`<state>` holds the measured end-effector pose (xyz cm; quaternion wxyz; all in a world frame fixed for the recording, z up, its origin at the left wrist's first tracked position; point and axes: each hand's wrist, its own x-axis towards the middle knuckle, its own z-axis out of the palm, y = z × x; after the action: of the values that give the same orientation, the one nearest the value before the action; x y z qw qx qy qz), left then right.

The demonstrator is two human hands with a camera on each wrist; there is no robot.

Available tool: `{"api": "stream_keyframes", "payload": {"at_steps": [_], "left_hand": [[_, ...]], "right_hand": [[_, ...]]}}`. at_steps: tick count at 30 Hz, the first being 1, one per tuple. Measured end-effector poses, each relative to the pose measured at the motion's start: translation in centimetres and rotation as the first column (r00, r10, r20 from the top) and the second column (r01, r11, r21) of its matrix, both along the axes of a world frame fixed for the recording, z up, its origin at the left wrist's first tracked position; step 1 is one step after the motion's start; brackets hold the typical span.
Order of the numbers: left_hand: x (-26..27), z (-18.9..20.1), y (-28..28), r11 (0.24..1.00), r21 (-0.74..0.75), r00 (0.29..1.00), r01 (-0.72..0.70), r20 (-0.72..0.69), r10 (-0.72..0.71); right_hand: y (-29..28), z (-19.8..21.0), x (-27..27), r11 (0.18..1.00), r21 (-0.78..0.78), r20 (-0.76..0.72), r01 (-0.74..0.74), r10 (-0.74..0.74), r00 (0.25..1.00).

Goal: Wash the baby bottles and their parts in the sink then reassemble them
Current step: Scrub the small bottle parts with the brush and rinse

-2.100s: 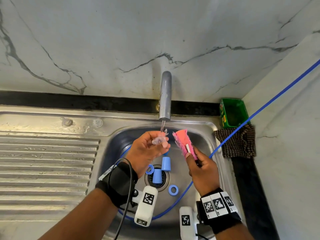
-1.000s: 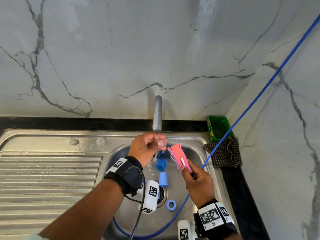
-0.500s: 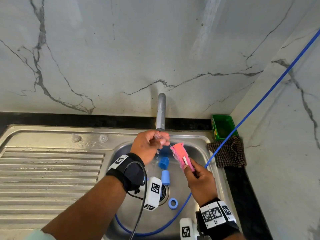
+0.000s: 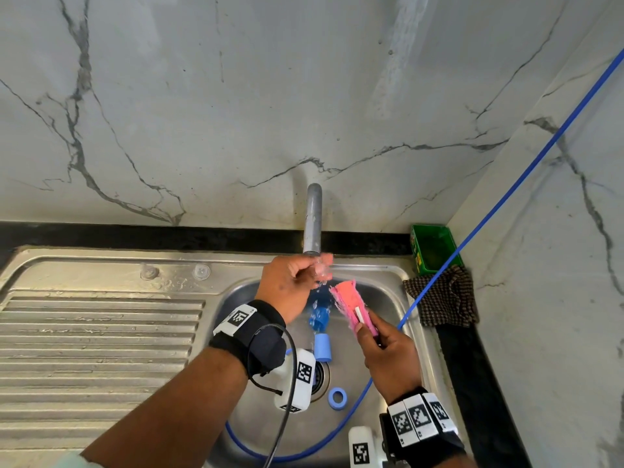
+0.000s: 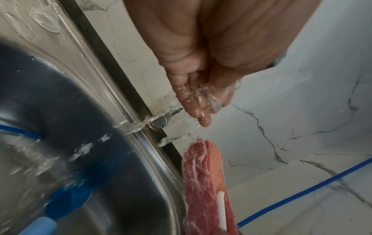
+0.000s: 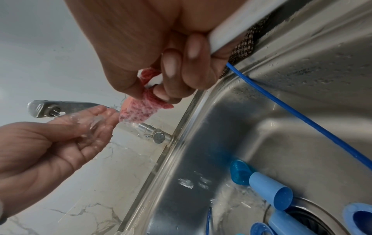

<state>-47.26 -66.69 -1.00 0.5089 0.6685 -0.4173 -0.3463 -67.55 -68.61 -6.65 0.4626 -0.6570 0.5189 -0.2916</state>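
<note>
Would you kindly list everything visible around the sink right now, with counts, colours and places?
Tap: one, grey metal, above the basin, running.
Clear teat: one, transparent, in the left hand under the water.
Brush: one, pink sponge head, in the right hand.
Blue bottle parts: several, in the basin by the drain, including a ring.
Blue hose: one, from the wall corner into the basin.
Green tub: one, back right corner.
Checked cloth: one, brown, right of the sink.
Left hand: holds the teat.
Right hand: grips the brush.

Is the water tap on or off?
On. Water runs from the tap over the clear teat held in the left hand and splashes down into the sink.
</note>
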Motion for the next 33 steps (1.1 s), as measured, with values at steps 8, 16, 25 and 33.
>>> {"api": "stream_keyframes", "payload": {"at_steps": [8,16,25,33], "left_hand": [[-0.5,1.6,0.8,0.995,0.017,0.988,-0.093,-0.121,0.095],[0.0,1.6,2.0,0.994,-0.056,0.980,-0.099,0.167,0.107],[-0.7,1.5,5.9,0.988,-0.072,0.975,-0.135,0.169,0.146],[-2.1,0.9,9.0,0.990,-0.039,0.961,-0.139,0.238,0.144]], "right_hand": [[0.6,0.7,-0.4,1.000,-0.011,0.010,0.003,-0.003,1.000],[2.4,2.9,-1.3,0.996,-0.080,0.045,-0.042,0.045,0.998],[4.2,3.6,-3.1,0.995,-0.104,0.052,0.014,-0.008,0.999],[5.3,4.1,-4.0,0.997,-0.080,0.043,0.010,-0.006,0.999]]}}
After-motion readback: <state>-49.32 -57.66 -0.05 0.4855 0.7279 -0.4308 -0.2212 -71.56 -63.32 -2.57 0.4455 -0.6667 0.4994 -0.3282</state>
